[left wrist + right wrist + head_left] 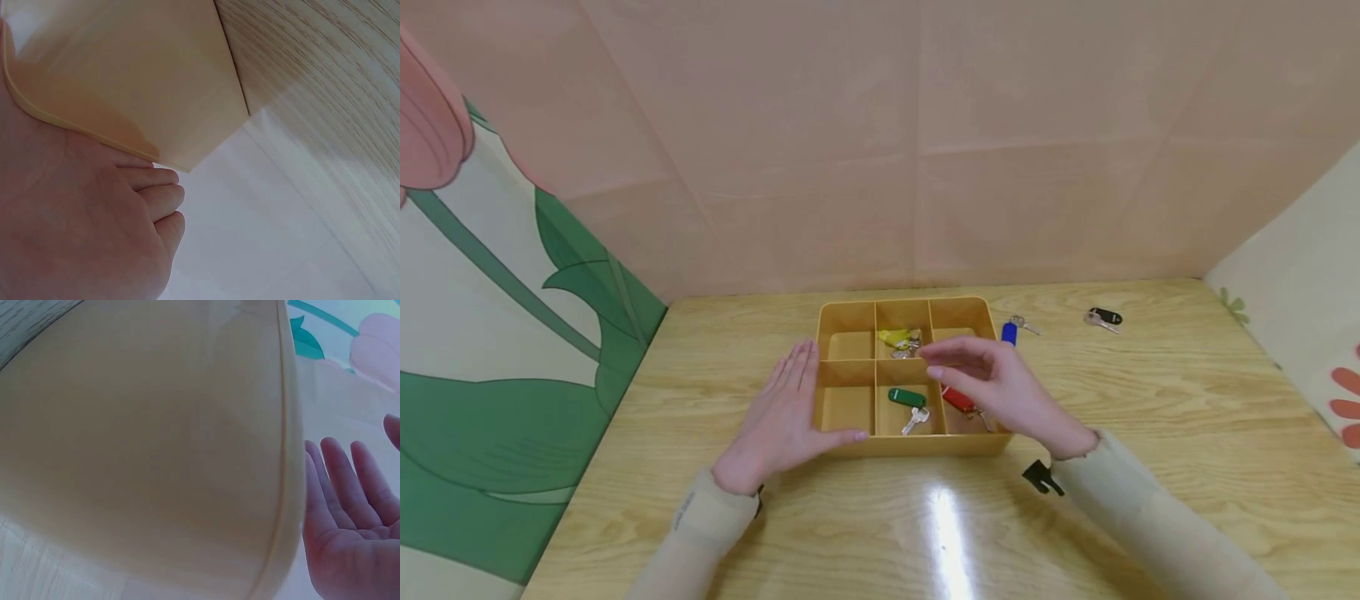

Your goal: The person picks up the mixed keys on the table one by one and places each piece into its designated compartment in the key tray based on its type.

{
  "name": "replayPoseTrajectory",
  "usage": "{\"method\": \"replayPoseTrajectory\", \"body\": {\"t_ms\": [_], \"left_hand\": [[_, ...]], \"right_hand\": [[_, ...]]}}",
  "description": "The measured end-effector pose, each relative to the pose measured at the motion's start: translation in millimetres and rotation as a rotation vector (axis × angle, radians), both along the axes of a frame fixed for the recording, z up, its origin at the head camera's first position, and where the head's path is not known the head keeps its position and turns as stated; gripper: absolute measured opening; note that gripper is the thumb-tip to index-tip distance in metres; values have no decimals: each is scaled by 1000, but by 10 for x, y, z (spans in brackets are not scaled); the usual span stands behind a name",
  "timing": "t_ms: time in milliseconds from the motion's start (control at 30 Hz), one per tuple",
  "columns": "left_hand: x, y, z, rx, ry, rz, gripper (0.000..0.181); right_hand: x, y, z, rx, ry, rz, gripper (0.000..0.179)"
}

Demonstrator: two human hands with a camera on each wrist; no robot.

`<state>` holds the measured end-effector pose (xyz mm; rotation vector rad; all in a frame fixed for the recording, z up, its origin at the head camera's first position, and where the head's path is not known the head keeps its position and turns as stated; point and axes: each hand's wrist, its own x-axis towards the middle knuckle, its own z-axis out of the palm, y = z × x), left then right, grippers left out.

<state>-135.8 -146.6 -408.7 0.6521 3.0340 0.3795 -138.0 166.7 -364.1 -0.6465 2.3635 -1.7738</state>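
A tan six-compartment organizer box [917, 447] stands on the wooden table in the head view. My left hand [782, 417] rests along its left wall with straight fingers, the thumb at the front rim; the left wrist view shows the palm beside the wall [156, 87]. Over the right compartments hovers my right hand [1000, 383], fingers slightly bent and apart from the thumb, with nothing visible between them. Yellow-tagged keys [895, 338] lie in the back middle compartment. A green key tag [907, 397] with a key is in the front middle one. Partly hidden by the right hand is a red key tag [957, 399].
Behind the box's right side, a blue key tag [1009, 334] with a key lies on the table [1187, 400]. Farther right is a black key tag [1106, 316] with its key. A pinkish hanging sheet [917, 167] closes off the back.
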Motion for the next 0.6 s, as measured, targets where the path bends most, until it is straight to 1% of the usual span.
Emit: {"method": "replayPoseTrajectory", "body": {"t_ms": [333,600], "left_hand": [[3,-1,4,-5,-3,0,134],[-3,-5,-5,-3,1,-1,134]], "right_hand": [[-13,49,0,-12,16,-5,31],[-18,112,8,-5,15,-23,29]]}}
